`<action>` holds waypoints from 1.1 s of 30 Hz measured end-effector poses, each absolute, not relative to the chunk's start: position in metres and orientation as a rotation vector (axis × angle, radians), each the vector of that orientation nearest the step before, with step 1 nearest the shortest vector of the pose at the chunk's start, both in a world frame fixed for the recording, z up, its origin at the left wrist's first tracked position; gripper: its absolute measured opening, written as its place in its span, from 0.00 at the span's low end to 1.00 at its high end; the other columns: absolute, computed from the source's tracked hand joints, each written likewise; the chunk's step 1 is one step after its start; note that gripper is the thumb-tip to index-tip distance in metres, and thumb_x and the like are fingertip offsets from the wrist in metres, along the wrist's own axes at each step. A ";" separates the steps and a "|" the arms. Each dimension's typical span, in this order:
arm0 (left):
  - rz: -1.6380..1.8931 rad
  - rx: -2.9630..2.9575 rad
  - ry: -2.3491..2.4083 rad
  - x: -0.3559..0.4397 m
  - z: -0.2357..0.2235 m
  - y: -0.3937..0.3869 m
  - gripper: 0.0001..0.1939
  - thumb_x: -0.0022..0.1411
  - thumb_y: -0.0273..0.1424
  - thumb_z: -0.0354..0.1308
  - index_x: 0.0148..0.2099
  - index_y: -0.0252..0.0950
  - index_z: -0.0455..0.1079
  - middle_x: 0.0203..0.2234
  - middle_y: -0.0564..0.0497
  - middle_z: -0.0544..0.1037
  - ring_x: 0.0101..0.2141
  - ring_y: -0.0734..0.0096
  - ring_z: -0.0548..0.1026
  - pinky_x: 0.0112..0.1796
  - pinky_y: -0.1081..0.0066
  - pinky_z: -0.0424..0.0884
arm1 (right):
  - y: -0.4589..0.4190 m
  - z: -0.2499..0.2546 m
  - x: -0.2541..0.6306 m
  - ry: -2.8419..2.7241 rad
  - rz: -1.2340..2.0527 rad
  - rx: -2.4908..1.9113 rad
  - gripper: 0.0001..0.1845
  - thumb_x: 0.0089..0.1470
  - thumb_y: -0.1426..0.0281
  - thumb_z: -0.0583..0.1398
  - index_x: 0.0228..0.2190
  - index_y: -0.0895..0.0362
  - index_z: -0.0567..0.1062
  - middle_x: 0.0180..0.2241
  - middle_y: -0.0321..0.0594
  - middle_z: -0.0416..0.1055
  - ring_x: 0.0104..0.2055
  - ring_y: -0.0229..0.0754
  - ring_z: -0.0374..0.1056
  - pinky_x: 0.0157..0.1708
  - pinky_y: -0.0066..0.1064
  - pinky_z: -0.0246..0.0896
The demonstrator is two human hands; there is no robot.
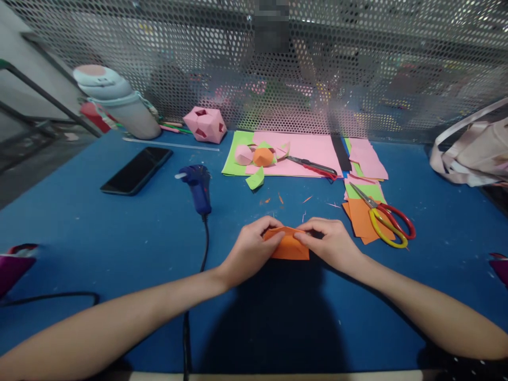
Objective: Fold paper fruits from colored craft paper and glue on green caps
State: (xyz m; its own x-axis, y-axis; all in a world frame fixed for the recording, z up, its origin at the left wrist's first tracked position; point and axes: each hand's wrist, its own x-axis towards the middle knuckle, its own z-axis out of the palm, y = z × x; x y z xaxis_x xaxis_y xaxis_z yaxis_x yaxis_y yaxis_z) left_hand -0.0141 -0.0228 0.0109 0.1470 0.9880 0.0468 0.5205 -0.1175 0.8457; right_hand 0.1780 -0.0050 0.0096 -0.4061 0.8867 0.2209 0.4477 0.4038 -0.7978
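Observation:
A small orange paper (289,247) lies on the blue table (119,233) at the middle, partly folded. My left hand (252,248) pinches its left top edge with thumb and fingers closed on it. My right hand (331,242) presses and pinches the right top corner. Both hands rest on the table surface over the paper.
A blue glue gun (198,185) with its cord lies left of my hands, a black phone (137,169) further left. Red-and-yellow scissors (387,217) sit on orange and green sheets at right. Pink and green sheets, paper balls, a knife, a pink paper polyhedron (205,124) and a bottle stand behind.

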 end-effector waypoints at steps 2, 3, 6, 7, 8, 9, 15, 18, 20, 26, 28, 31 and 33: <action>0.865 1.733 1.472 -0.014 0.009 -0.022 0.04 0.58 0.30 0.54 0.33 0.37 0.70 0.28 0.55 0.75 0.31 0.73 0.71 0.33 0.76 0.66 | -0.004 0.009 0.179 -2.028 0.857 -1.120 0.08 0.54 0.71 0.59 0.26 0.57 0.77 0.24 0.35 0.72 0.26 0.34 0.66 0.28 0.26 0.59; 0.866 1.736 1.475 -0.014 0.009 -0.021 0.04 0.58 0.30 0.55 0.33 0.37 0.70 0.28 0.55 0.75 0.31 0.73 0.71 0.33 0.76 0.66 | -0.004 0.008 0.179 -2.033 0.848 -1.104 0.08 0.54 0.72 0.59 0.25 0.57 0.77 0.24 0.35 0.72 0.26 0.34 0.66 0.28 0.26 0.59; 0.874 1.742 1.475 -0.014 0.006 -0.020 0.04 0.58 0.30 0.55 0.33 0.37 0.70 0.28 0.55 0.75 0.31 0.73 0.71 0.33 0.76 0.66 | -0.004 0.008 0.178 -2.043 0.835 -1.075 0.09 0.54 0.73 0.58 0.25 0.57 0.76 0.24 0.35 0.72 0.26 0.34 0.65 0.29 0.26 0.58; 0.876 1.741 1.474 -0.014 0.006 -0.020 0.04 0.58 0.30 0.55 0.34 0.38 0.71 0.29 0.55 0.75 0.31 0.73 0.72 0.33 0.76 0.66 | -0.004 0.008 0.178 -2.048 0.839 -1.073 0.09 0.55 0.73 0.58 0.24 0.57 0.76 0.23 0.35 0.71 0.26 0.34 0.65 0.28 0.26 0.58; 0.875 1.738 1.472 -0.014 0.006 -0.021 0.04 0.58 0.30 0.54 0.34 0.38 0.71 0.29 0.55 0.75 0.31 0.73 0.72 0.33 0.76 0.66 | -0.004 0.009 0.178 -2.057 0.843 -1.076 0.09 0.55 0.73 0.58 0.25 0.57 0.75 0.23 0.35 0.71 0.25 0.34 0.65 0.28 0.26 0.58; 0.871 1.736 1.468 -0.014 0.005 -0.021 0.05 0.58 0.30 0.54 0.34 0.38 0.71 0.29 0.55 0.76 0.31 0.72 0.72 0.33 0.76 0.66 | -0.004 0.010 0.177 -2.068 0.844 -1.081 0.08 0.54 0.72 0.58 0.26 0.57 0.76 0.24 0.35 0.71 0.25 0.34 0.64 0.28 0.26 0.58; 0.858 1.759 1.416 -0.013 0.004 -0.022 0.05 0.59 0.30 0.54 0.34 0.37 0.71 0.28 0.54 0.76 0.30 0.73 0.72 0.33 0.75 0.65 | -0.002 0.015 0.170 -2.101 0.781 -1.054 0.06 0.54 0.68 0.60 0.32 0.57 0.76 0.27 0.37 0.70 0.27 0.34 0.64 0.28 0.26 0.59; 0.865 1.763 1.413 -0.013 0.003 -0.021 0.05 0.58 0.30 0.54 0.34 0.36 0.71 0.27 0.54 0.75 0.30 0.73 0.71 0.32 0.75 0.65 | 0.002 0.017 0.167 -2.159 0.710 -1.002 0.07 0.55 0.73 0.58 0.28 0.58 0.75 0.26 0.36 0.71 0.29 0.34 0.65 0.31 0.26 0.59; 0.869 1.755 1.410 -0.013 0.002 -0.020 0.05 0.58 0.30 0.54 0.34 0.36 0.71 0.28 0.54 0.75 0.30 0.73 0.71 0.33 0.76 0.65 | 0.005 0.018 0.166 -2.205 0.672 -0.967 0.08 0.56 0.74 0.57 0.27 0.58 0.75 0.26 0.37 0.71 0.30 0.35 0.66 0.32 0.26 0.59; 0.900 1.707 1.434 -0.015 -0.001 -0.017 0.05 0.57 0.31 0.54 0.33 0.36 0.71 0.28 0.55 0.76 0.31 0.72 0.72 0.33 0.76 0.66 | 0.013 0.016 0.161 -2.302 0.576 -0.906 0.08 0.57 0.73 0.56 0.29 0.58 0.75 0.26 0.37 0.71 0.30 0.36 0.66 0.31 0.27 0.59; 0.909 1.689 1.431 -0.016 0.000 -0.016 0.06 0.57 0.30 0.54 0.34 0.36 0.72 0.29 0.55 0.77 0.31 0.72 0.73 0.33 0.76 0.66 | 0.014 0.014 0.160 -2.278 0.563 -0.910 0.09 0.57 0.74 0.56 0.28 0.59 0.74 0.26 0.37 0.70 0.29 0.35 0.66 0.31 0.27 0.59; 0.898 1.665 1.393 -0.016 0.005 -0.017 0.10 0.60 0.32 0.52 0.39 0.38 0.74 0.33 0.55 0.79 0.34 0.71 0.74 0.36 0.76 0.67 | 0.015 0.011 0.163 -2.243 0.590 -0.924 0.08 0.57 0.74 0.56 0.28 0.58 0.74 0.26 0.36 0.71 0.29 0.35 0.66 0.32 0.26 0.59; 0.877 1.667 1.370 -0.017 0.008 -0.017 0.13 0.63 0.33 0.49 0.41 0.39 0.75 0.37 0.55 0.79 0.38 0.70 0.75 0.41 0.75 0.67 | 0.015 0.011 0.166 -2.223 0.611 -0.932 0.08 0.57 0.74 0.56 0.28 0.58 0.74 0.27 0.36 0.71 0.30 0.35 0.66 0.32 0.26 0.59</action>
State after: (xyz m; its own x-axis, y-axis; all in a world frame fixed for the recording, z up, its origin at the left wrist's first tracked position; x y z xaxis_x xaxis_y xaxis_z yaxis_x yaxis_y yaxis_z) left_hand -0.0169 -0.0174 0.0082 0.1767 0.9839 0.0279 0.4369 -0.1038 0.8935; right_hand 0.1655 0.0149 0.0108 -0.5412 0.7506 0.3790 0.4512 0.6396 -0.6224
